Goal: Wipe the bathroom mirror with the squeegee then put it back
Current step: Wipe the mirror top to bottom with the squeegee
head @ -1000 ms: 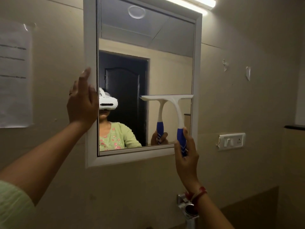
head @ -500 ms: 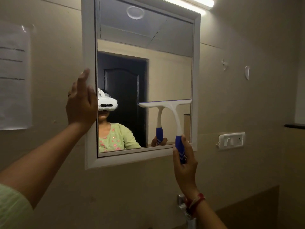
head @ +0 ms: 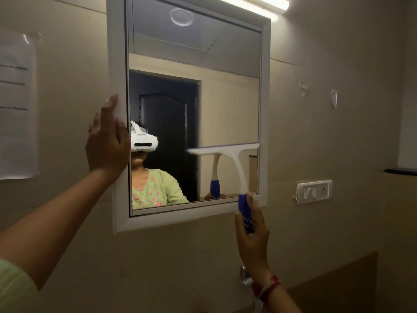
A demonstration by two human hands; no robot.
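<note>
Squeegee (head: pixel 230 159) against the lower right of the mirror (head: pixel 196 86), its white blade lying level across the glass, one end at the right inner edge of the frame (head: pixel 117 64). The handle drops from the blade's middle to a blue end held by our right hand (head: pixel 251 231), fingers wrapped shut around it, hand below the frame's bottom rail. So the blade sits directly above the grip, long axis crosswise to the handle, and only a short band of glass separates the blade from the bottom edge. Our left hand (head: pixel 106 145) rests flat on the frame's left side, fingers extended, closed on nothing; it looks to be steadying the mirror. We judge this a downward stroke near its finish on the right-hand strip; the centre and left strips may yet want passes, though we cannot tell from the glass which parts are wiped. The left hand is well apart from the tool, so the right does all the work. Switch plate (head: pixel 313 192) on the wall to the right.
</note>
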